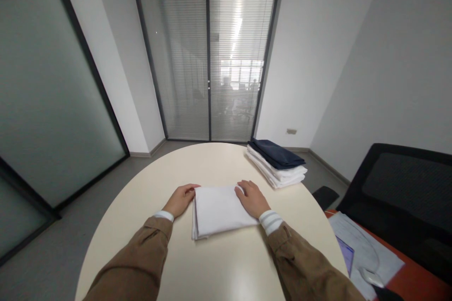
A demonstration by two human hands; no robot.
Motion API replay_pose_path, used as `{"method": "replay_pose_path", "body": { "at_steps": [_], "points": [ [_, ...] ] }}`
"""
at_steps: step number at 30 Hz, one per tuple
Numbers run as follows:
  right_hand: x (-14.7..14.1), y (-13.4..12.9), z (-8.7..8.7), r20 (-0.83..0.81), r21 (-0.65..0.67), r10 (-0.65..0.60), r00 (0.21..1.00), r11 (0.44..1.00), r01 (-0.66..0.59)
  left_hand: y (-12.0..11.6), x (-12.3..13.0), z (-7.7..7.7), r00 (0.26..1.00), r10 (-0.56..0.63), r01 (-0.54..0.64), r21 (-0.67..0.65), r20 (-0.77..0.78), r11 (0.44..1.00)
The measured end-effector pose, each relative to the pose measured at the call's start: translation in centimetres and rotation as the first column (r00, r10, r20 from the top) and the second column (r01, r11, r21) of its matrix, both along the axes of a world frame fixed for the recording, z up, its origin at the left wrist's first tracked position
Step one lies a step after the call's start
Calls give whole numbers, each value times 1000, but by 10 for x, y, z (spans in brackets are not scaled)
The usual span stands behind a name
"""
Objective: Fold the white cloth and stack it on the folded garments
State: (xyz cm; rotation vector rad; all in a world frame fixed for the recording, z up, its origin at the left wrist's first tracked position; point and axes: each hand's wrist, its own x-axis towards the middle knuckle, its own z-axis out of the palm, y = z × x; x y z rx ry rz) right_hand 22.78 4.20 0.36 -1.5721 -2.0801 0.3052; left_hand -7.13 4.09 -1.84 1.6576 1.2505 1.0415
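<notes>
A white cloth (222,211), folded into a rectangle, lies flat on the round cream table (141,197) in front of me. My left hand (180,199) is at its far left corner, with the fingertips touching the edge; whether they pinch the fabric is hard to make out. My right hand (252,199) rests on the far right part of the cloth, fingers bent over its edge and thumb on top. Beyond it, at the table's right rim, stands a stack of folded white cloths (275,174) topped by a dark navy one (277,153).
To the right are a black mesh chair (406,197) and an orange-red surface (420,277) bearing papers (370,244), a purple-screened device (346,254) and a white mouse (370,276). A glazed partition with blinds (187,80) stands behind the table.
</notes>
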Motion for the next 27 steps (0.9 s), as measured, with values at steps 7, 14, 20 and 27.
{"method": "replay_pose_path", "body": {
  "at_steps": [7,14,20,27],
  "points": [
    [-12,-20,16,90,14,-30,996,999,29,0,18,-1,947,158,-76,-284,281,956],
    [-40,-57,36,182,-44,411,893,911,-410,-4,26,4,945,235,-171,-268,227,948],
    [-56,-70,27,201,-8,422,884,903,-429,-7,30,6,932,336,-310,-176,139,934],
    [-57,-58,20,104,19,296,949,954,-300,-15,44,-1,899,383,-362,-130,214,923]
  ]
}}
